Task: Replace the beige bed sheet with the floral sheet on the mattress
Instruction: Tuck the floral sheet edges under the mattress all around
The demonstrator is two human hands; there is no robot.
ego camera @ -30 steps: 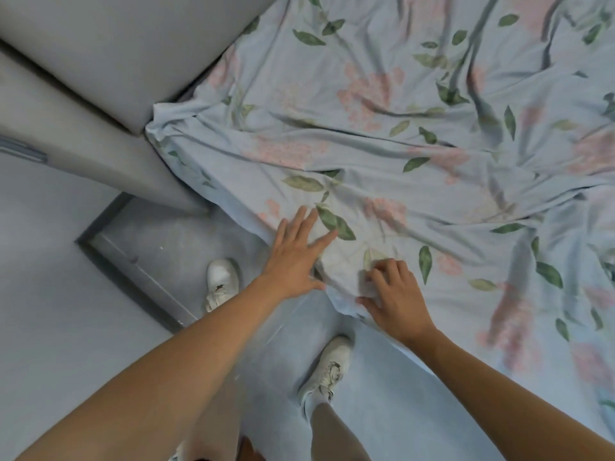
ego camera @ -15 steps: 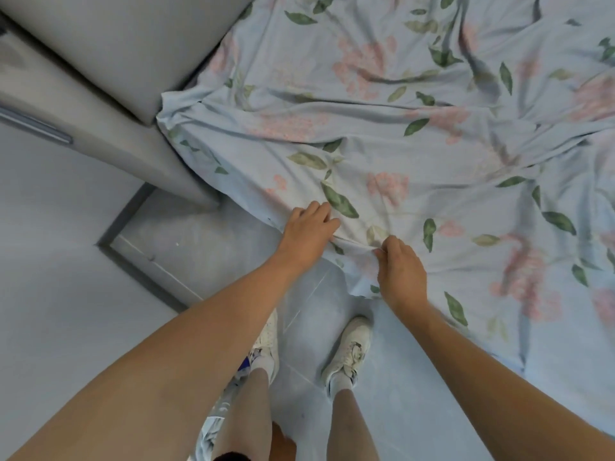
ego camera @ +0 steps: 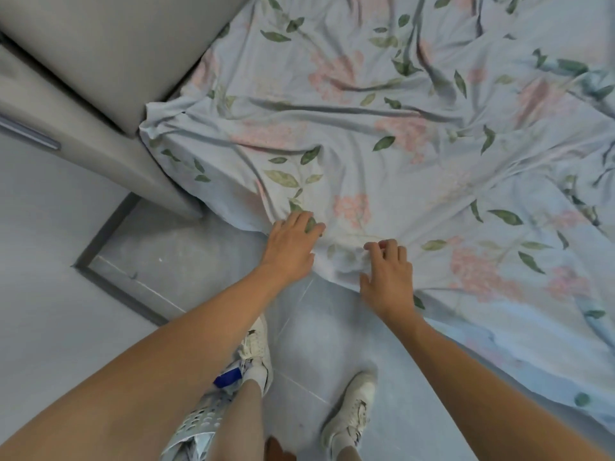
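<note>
The floral sheet (ego camera: 382,134), pale blue with pink blossoms and green leaves, lies wrinkled over the whole mattress and hangs over the near edge. It hides the mattress, and no beige sheet is in sight. My left hand (ego camera: 293,242) rests on the sheet at the bed's edge, its fingers lying across the fabric. A little to the right, my right hand (ego camera: 387,274) is on the overhanging hem. Its fingers are loosely bent with the tips touching the cloth, and the thumb is spread away to the left.
A grey padded headboard (ego camera: 100,44) fills the upper left, against the sheet's bunched corner. My white shoes (ego camera: 349,417) stand on the grey tiled floor (ego camera: 199,254) by the bed. A perforated basket (ego camera: 196,424) with a blue item sits by my left leg.
My right hand has let go of the hem it pinched and now lies with loose fingers on it. My left hand has stayed at the edge. My view has shifted slightly back.
</note>
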